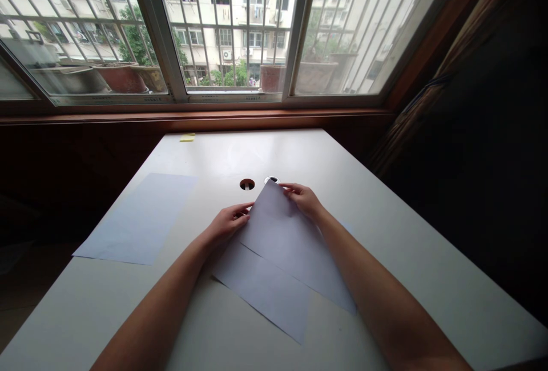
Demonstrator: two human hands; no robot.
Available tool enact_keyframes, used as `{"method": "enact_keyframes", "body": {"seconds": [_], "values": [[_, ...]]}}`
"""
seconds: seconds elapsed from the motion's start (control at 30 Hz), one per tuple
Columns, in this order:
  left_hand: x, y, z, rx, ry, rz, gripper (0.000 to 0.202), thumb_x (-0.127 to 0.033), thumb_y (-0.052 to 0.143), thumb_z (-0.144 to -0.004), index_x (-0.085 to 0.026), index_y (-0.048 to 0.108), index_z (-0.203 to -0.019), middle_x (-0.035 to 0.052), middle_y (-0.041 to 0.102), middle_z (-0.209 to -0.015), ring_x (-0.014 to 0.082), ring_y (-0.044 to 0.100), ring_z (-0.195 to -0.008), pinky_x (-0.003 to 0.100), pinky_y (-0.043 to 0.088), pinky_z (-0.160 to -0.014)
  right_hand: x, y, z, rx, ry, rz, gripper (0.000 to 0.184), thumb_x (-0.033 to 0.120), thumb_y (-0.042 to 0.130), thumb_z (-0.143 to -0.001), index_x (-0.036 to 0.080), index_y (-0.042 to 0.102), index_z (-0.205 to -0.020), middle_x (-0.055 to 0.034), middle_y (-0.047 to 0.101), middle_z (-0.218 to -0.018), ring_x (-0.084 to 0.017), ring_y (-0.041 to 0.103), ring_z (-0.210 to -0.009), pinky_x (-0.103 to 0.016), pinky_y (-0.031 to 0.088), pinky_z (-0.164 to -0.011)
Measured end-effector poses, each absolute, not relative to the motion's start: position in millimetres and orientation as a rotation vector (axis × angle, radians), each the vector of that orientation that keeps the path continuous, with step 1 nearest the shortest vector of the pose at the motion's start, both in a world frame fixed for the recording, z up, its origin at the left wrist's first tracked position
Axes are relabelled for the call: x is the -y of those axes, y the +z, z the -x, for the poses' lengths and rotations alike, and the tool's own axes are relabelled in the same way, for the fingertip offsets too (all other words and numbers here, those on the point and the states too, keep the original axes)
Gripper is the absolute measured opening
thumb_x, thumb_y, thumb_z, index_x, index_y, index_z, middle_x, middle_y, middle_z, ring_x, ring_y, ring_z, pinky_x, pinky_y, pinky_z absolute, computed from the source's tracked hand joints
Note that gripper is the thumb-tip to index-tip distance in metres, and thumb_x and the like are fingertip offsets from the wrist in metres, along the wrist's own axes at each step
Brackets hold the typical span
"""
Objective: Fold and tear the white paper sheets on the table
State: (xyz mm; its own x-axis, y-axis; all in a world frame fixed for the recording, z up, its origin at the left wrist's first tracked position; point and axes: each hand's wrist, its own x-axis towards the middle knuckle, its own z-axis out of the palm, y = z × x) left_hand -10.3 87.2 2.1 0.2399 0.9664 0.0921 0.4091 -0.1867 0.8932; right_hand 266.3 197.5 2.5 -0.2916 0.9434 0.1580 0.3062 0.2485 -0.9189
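Note:
A white sheet of paper [282, 234], apparently folded over, lies slantwise in front of me with one corner pointing at the window. A lower flap of paper [269, 291] shows beneath its near edge; whether the two are one piece I cannot tell. My left hand [229, 224] has its thumb and fingers closed at the paper's left edge. Near the top corner, my right hand [303, 198] pinches the right edge, where the paper bulges slightly. The fingertips under the paper are partly hidden.
Another white sheet [141, 217] lies flat at the left of the white table [240, 151]. Two round holes, a dark-rimmed hole [247, 184] and a pale-rimmed hole [272, 180], sit beyond the hands. Yellow sticky notes [187, 137] lie at the far edge, below a barred window [231, 28].

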Motion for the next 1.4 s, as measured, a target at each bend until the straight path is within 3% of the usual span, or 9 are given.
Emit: {"method": "enact_keyframes", "body": {"seconds": [0.43, 0.73, 0.9, 1.17, 1.4], "values": [[-89, 2, 12, -1.337, 1.14, -1.517, 0.048, -0.044, 0.061, -0.087, -0.02, 0.065, -0.129, 0.0068, 0.069, -0.121, 0.0259, 0.064, -0.111, 0.033, 0.05, -0.093, -186, -1, -225, 1.879, 1.105, 0.963, 0.034, 0.03, 0.062, -0.081, 0.022, 0.075, -0.111, -0.0052, 0.072, -0.098, -0.018, 0.065, -0.087, -0.028, 0.05, -0.077], [-90, 0, 15, -1.357, 1.259, -1.457, 0.045, -0.047, 0.062, -0.088, -0.02, 0.068, -0.123, 0.0083, 0.07, -0.119, 0.0241, 0.067, -0.102, 0.03, 0.053, -0.084, -177, 6, -213, 1.927, 1.084, 0.976, 0.034, 0.029, 0.061, -0.083, 0.022, 0.075, -0.112, -0.0047, 0.072, -0.095, -0.019, 0.064, -0.087, -0.028, 0.05, -0.076], [-88, 0, 13, -1.318, 1.269, -1.335, 0.048, -0.051, 0.067, -0.084, -0.019, 0.07, -0.118, 0.0089, 0.073, -0.107, 0.0233, 0.068, -0.092, 0.029, 0.054, -0.074, -176, 1, -213, 1.911, 1.11, 0.952, 0.034, 0.031, 0.061, -0.083, 0.022, 0.075, -0.112, -0.0044, 0.072, -0.095, -0.019, 0.064, -0.086, -0.028, 0.05, -0.074], [-91, -4, 13, -1.167, 1.352, -1.114, 0.046, -0.052, 0.076, -0.076, -0.016, 0.073, -0.104, 0.0086, 0.072, -0.099, 0.0222, 0.066, -0.088, 0.032, 0.054, -0.075, -175, -5, -209, 1.903, 1.214, 0.818, 0.033, 0.028, 0.063, -0.081, 0.021, 0.075, -0.111, -0.0061, 0.072, -0.1, -0.021, 0.066, -0.093, -0.032, 0.051, -0.083], [-90, -1, 15, -1.046, 1.338, -0.994, 0.044, -0.046, 0.081, -0.075, -0.017, 0.073, -0.107, 0.0094, 0.072, -0.102, 0.0207, 0.065, -0.088, 0.031, 0.051, -0.077, -171, -4, -205, 1.909, 1.242, 0.752, 0.031, 0.029, 0.063, -0.083, 0.021, 0.075, -0.111, -0.0071, 0.072, -0.103, -0.022, 0.066, -0.097, -0.035, 0.051, -0.087]]}}
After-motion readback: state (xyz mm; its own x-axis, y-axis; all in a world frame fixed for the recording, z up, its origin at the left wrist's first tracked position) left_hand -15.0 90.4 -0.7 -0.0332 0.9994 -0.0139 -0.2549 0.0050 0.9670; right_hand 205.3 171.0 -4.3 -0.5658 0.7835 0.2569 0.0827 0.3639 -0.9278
